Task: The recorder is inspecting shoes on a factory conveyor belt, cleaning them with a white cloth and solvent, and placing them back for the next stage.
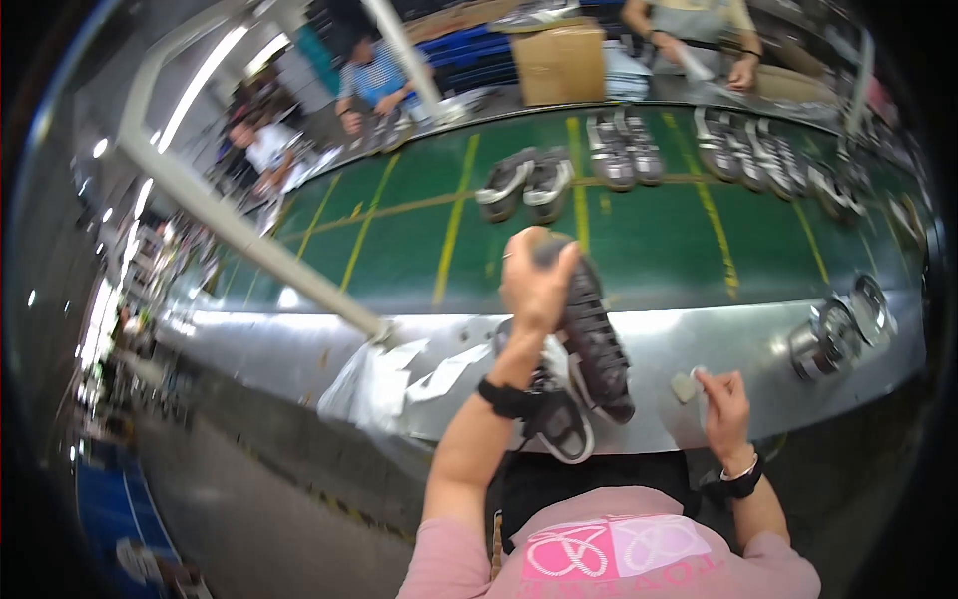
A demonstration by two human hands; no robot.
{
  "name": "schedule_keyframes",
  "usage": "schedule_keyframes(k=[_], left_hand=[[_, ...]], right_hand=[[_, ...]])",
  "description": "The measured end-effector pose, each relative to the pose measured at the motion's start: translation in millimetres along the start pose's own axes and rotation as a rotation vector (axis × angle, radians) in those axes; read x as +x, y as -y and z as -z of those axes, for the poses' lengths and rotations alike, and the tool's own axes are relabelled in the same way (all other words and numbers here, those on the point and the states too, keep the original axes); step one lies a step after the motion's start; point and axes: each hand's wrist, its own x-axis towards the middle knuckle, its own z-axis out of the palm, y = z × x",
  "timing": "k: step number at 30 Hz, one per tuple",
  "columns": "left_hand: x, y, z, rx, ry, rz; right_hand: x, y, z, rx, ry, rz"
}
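Left hand raised and closed, right hand low and pinching.

The left forearm rises from the lower edge, bare below a pink sleeve, a dark band at the wrist; the left hand (536,278) is lifted well ahead of the body, fingers curled shut, back toward the camera. The right forearm stays short and close to the torso, a dark band and a pale bracelet on the wrist; the right hand (723,401) sits lower, fingertips pinched together.

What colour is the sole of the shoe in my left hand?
Black, on the shoe held up by the left hand; head view.
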Motion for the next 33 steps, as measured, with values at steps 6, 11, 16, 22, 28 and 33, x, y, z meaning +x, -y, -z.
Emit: schedule_keyframes(k=[6,11,16,22,28,33], left_hand=[[5,97,-10,0.496,0.657,0.238],[21,155,38,0.725,0.805,0.266],[7,178,86,0.576,0.731,0.39],[-15,175,91,0.447,0.582,0.654],[-23,154,78,0.367,0.475,0.668],[-44,120,67,-0.113,0.316,0.665]], right_hand=[[40,-61,122,-0.424,-0.417,-0.106],[57,-113,225,-0.734,-0.488,-0.129],[54,-171,273,-0.64,-0.241,-0.415],[48,-193,269,-0.72,-0.134,-0.473],[62,-185,269,-0.725,-0.125,-0.413],[63,-208,273,-0.831,-0.052,-0.387]])
